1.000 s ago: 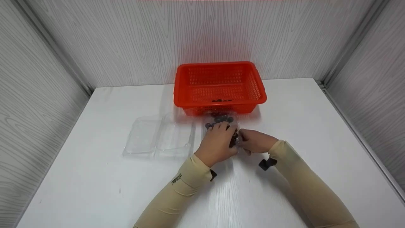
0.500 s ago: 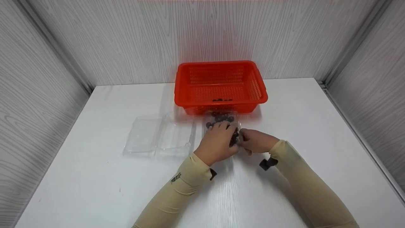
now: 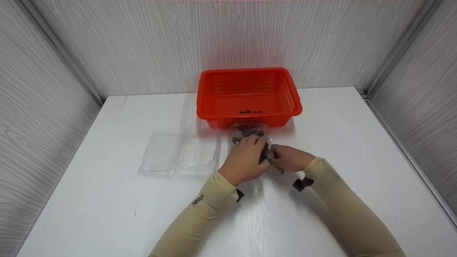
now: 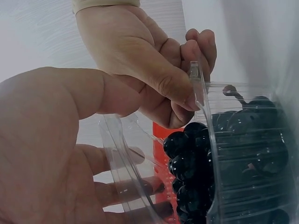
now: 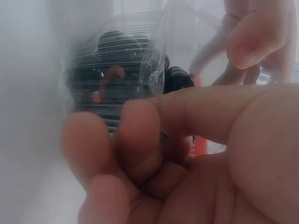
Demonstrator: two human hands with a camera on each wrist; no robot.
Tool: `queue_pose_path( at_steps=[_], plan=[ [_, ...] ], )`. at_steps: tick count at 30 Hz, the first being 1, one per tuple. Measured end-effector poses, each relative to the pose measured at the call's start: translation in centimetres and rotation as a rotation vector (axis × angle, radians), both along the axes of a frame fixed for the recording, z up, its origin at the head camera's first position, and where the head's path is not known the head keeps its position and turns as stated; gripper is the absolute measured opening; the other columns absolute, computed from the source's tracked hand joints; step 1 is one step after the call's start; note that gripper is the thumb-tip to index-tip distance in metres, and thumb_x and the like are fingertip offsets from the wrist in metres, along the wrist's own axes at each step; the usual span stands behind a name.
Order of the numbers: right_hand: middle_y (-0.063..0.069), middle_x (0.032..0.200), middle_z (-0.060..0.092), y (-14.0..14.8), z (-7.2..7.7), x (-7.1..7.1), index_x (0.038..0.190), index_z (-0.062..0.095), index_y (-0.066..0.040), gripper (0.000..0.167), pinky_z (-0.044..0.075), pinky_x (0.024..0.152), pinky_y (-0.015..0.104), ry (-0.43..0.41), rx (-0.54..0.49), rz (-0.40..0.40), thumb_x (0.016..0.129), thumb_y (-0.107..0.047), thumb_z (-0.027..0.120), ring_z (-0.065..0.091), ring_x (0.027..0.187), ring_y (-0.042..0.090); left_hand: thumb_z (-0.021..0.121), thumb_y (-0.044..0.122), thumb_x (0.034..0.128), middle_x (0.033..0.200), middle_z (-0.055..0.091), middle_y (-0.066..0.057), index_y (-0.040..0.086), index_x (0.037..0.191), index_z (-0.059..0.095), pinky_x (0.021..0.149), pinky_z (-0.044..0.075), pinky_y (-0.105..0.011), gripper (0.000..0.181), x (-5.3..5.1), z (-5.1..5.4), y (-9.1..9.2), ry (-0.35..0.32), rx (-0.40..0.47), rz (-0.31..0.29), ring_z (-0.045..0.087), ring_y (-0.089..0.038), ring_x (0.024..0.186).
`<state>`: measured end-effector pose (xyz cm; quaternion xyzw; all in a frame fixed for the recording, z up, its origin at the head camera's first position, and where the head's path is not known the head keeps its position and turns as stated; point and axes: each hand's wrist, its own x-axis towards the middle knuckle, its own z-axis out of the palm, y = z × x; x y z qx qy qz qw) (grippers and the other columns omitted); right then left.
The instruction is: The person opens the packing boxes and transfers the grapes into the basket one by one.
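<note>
Dark round grapes (image 3: 251,132) (image 4: 189,163) fill a clear plastic box (image 4: 212,140) (image 5: 152,77) just in front of the red basket. My left hand (image 3: 244,160) (image 4: 42,144) reaches over the box and grips its tilted clear lid (image 4: 128,165), with fingers behind the sheet and the thumb at its edge. At the box's right side, my right hand (image 3: 291,159) (image 5: 201,168) pinches the rim between thumb and bent fingers. A brown stem (image 5: 112,74) shows through the ribbed wall. In the head view, the left hand covers part of the grapes.
The red basket (image 3: 249,117) stands at the back of the white table (image 3: 107,200), with several dark grapes visible inside. Left of the filled box lies another clear box (image 3: 178,167), unfolded. Pale wood-grain panels enclose the back and sides.
The left thumb has shifted slightly right and up, nearer the right hand. Both hands otherwise keep nearly the same places on the box.
</note>
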<state>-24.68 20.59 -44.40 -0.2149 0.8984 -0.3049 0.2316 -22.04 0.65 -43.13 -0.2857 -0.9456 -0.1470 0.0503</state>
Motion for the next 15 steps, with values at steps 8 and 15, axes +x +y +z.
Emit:
queue_pose_path(
  at_steps=[8,15],
  plan=[
    [0.002,0.069,0.057,-0.10,0.15,-0.05,0.099,0.053,-0.009,0.010,0.046,0.064,0.032,-0.007,0.005,-0.001,0.106,-0.016,0.052,0.055,0.062,0.016,0.057,0.033,0.0949,0.143,0.056,-0.013,0.011,0.153,0.048,0.113,0.042,-0.052,0.063,0.10,0.31,-0.03,-0.041,0.005,0.007,0.054,-0.036,0.132],
    [0.001,0.068,0.056,-0.01,0.01,-0.18,0.101,0.054,-0.010,0.009,0.045,0.063,0.032,-0.014,0.012,0.003,0.107,-0.017,0.051,0.054,0.061,0.016,0.054,0.034,0.0957,0.142,0.056,-0.011,0.013,0.152,0.048,0.114,0.042,-0.049,0.061,0.05,0.54,-0.07,-0.069,0.039,0.020,0.054,-0.033,0.131]
  ],
)
